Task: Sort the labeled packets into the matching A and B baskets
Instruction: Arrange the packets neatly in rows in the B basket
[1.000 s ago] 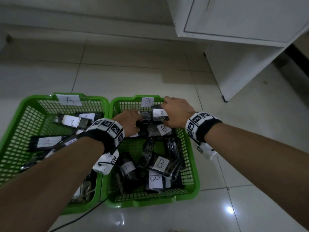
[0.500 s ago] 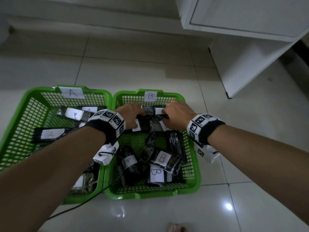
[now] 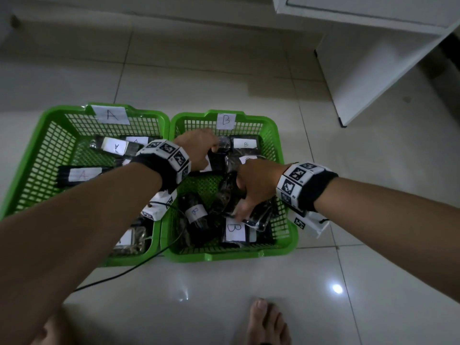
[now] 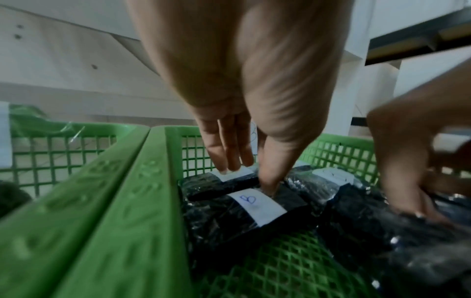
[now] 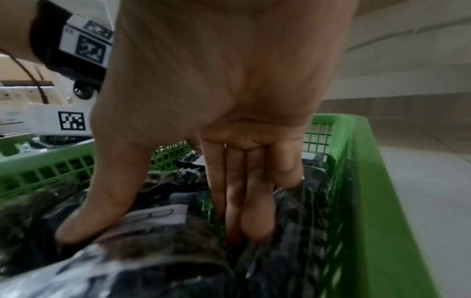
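Two green baskets stand side by side on the floor: basket A [image 3: 49, 135] on the left, basket B [image 3: 273, 135] on the right. Both hold black packets with white labels. My left hand [image 3: 211, 148] reaches into the far end of basket B [image 4: 153, 201]. Its straight fingers [image 4: 224, 161] touch the label of a far packet [image 4: 203, 185], and the thumb tip sits in the gap before a B packet [image 4: 254, 203]. My right hand [image 3: 245, 210] is low in basket B's near right part. Its thumb presses a B-labelled packet [image 5: 158, 215], and its straight fingers [image 5: 244, 201] push down beside it near the basket wall [image 5: 377, 181].
A-labelled packets [image 3: 115, 145] lie in basket A. More B packets [image 3: 234, 229] lie at basket B's near end. A white cabinet [image 3: 361, 70] stands at the back right. A black cable [image 3: 119, 275] trails over the tiles, and a bare foot [image 3: 268, 322] is in front.
My right hand has left the far packets and moved back to the near right of basket B. My left hand stays at the far end. The view has tilted downward.
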Demonstrator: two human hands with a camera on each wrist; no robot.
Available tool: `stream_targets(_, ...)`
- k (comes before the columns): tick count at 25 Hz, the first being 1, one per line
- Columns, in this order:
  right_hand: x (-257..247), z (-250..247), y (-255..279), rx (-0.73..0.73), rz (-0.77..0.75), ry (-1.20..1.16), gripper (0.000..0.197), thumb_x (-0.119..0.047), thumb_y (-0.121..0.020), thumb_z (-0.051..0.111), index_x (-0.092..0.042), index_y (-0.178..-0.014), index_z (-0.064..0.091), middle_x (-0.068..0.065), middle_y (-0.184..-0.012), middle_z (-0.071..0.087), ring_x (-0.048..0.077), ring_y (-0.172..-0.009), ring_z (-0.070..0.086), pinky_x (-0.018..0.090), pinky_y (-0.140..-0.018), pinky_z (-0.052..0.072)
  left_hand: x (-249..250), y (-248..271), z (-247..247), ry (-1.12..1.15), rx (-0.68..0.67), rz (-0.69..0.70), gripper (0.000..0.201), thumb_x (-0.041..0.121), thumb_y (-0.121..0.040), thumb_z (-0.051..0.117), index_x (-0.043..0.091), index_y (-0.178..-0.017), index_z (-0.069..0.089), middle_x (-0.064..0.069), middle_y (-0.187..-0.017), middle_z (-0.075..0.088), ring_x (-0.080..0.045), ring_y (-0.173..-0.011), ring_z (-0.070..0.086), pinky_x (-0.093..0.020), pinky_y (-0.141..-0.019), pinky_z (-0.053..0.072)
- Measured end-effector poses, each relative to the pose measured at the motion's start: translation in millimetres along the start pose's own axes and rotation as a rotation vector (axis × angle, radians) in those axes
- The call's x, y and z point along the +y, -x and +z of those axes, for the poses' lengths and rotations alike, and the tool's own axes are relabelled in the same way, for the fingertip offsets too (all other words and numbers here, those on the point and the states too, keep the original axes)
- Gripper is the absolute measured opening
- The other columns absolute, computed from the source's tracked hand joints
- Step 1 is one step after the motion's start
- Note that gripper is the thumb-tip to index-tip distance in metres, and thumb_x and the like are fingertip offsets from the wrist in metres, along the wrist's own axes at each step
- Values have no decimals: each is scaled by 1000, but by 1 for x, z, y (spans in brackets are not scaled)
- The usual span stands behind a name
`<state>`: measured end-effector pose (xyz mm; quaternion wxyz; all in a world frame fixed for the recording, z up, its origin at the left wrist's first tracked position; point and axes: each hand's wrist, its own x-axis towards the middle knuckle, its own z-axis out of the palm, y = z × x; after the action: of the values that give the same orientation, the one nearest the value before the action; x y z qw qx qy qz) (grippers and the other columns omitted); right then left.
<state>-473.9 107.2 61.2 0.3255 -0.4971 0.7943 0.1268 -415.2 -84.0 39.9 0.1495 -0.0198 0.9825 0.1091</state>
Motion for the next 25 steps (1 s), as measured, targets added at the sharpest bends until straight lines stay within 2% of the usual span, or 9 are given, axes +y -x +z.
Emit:
stream_targets(2, -5, 4, 4, -43, -8, -35, 61, -66, -58, 87, -13, -63, 57, -3, -60, 57, 15, -57, 55, 28, -53, 48, 8, 4, -3, 110, 29, -3, 16, 21, -87, 67, 11, -99, 71, -6, -102, 70, -23, -95, 65, -34, -83, 54)
stream_targets(4, -3, 0, 4, -75, -1, -69, 60, -64, -56, 88, -9, -70, 67, 3, -65, 67, 22, -65, 66, 35, -58, 55, 16, 6, -4, 235, -84, -33, 27, 35, -92, 66, 11, -89, 75, -4, -84, 74, -19, -77, 71, -29, -70, 57)
stream_targets(7, 9, -14, 11, -148, 59, -226, 40, -54, -58, 92, -20, -73, 78, -2, -76, 76, 21, -76, 73, 29, -62, 56, 28, 11, 5, 245, -290, -58, 35, 54, -88, 66, 22, -75, 69, 5, -71, 69, -12, -62, 67, -22, -54, 47)
stream_targets(9, 21, -22, 20, -175, 85, -378, 20, -40, -67, 92, -24, -71, 81, -4, -76, 78, 12, -67, 72, 24, -60, 56, 32, 10, 16, 197, -335, -34, 31, 52, -83, 72, 23, -77, 67, 8, -76, 67, -12, -70, 67, -21, -55, 44)
stream_targets(12, 37, -23, 27, -226, 212, -636, 24, -32, -79, 82, -9, -83, 77, 6, -79, 77, 14, -58, 69, 22, -54, 55, 36, 12, 27, 139, -333, -57, 45, 47, -79, 76, 12, -106, 69, -3, -103, 69, -21, -93, 66, -27, -71, 51)
stream_targets(15, 51, -24, 29, -294, 218, -842, 34, -39, -93, 57, -11, -84, 73, 3, -70, 67, 13, -52, 57, 18, -51, 39, 38, 13, 30, 133, -377, -88, 48, 47, -79, 74, 13, -112, 67, -5, -109, 68, -23, -98, 65, -36, -84, 57)
stream_targets(18, 59, -25, 22, -283, 149, -1012, 45, -42, -81, 50, -6, -80, 78, 9, -67, 61, 19, -53, 50, 24, -53, 34, 34, 15, 23, 11, -480, -52, 38, 27, -74, 73, 13, -110, 68, -7, -109, 67, -23, -93, 65, -31, -69, 55)
stream_targets(20, 58, -22, 17, -236, 155, -968, 41, -36, -84, 49, -8, -70, 76, 8, -62, 57, 19, -49, 46, 24, -50, 33, 30, 16, 16, -86, -596, -27, 45, 23, -73, 75, 15, -116, 69, -4, -116, 65, -21, -93, 63, -27, -62, 51)
stream_targets(25, 24, -19, 2, -284, 239, -318, 22, -33, -82, 74, -12, -78, 76, -2, -66, 73, 16, -56, 67, 28, -56, 56, 17, 20, 8, -88, -713, 93, 50, 42, -69, 88, 23, -113, 74, 9, -113, 69, -12, -102, 63, -29, -84, 58)
